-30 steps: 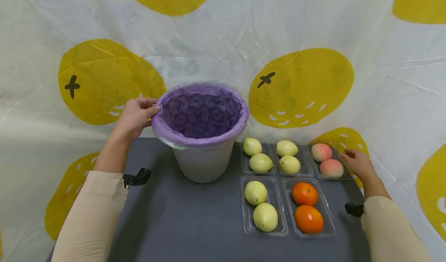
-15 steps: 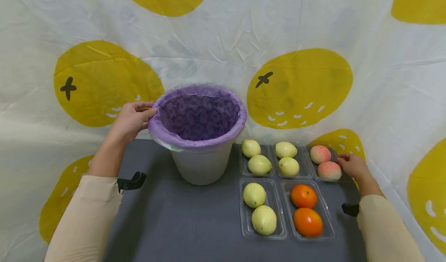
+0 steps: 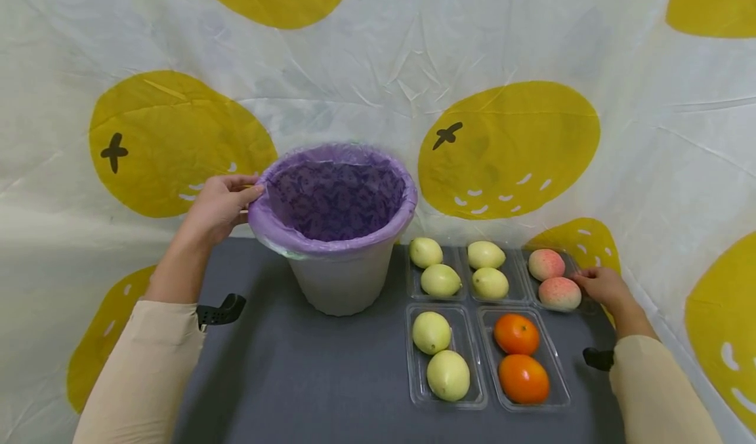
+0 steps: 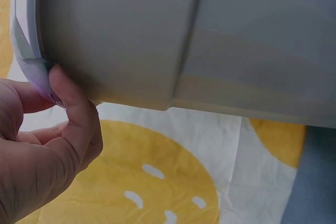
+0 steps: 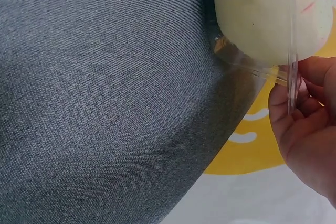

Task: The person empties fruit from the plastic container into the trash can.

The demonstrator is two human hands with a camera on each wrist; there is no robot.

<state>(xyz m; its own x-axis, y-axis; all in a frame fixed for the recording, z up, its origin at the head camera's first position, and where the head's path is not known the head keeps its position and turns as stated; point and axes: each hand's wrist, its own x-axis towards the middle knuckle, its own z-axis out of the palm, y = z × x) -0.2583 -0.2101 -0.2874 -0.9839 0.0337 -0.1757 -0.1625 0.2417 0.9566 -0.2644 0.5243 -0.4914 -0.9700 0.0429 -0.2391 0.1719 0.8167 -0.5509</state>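
A pale waste bin (image 3: 342, 285) stands on the table, lined with a purple bin bag (image 3: 347, 239) folded over its rim. My left hand (image 3: 217, 208) pinches the left side of that rim, thumb on the bag and fingers curled under the lip, as the left wrist view shows. On the far right, two pink-and-cream peaches (image 3: 560, 294) sit in a clear plastic tray (image 5: 292, 30). My right hand (image 3: 607, 288) grips this tray's right edge between thumb and curled fingers. In the right wrist view the tray's rim passes between them, beside a peach (image 5: 252, 14).
Two clear trays of pale yellow lemons (image 3: 440, 281) stand between the bin and the peaches. Nearer me are a tray with two pale yellow round fruits (image 3: 448, 375) and one with two oranges (image 3: 523, 378). A fruit-printed cloth (image 3: 354, 50) hangs behind the grey table (image 3: 331, 378).
My right hand has moved in to the right edge of the peach tray and taken hold of it. My left hand keeps its pinch on the bin's rim. The head view has shifted slightly.
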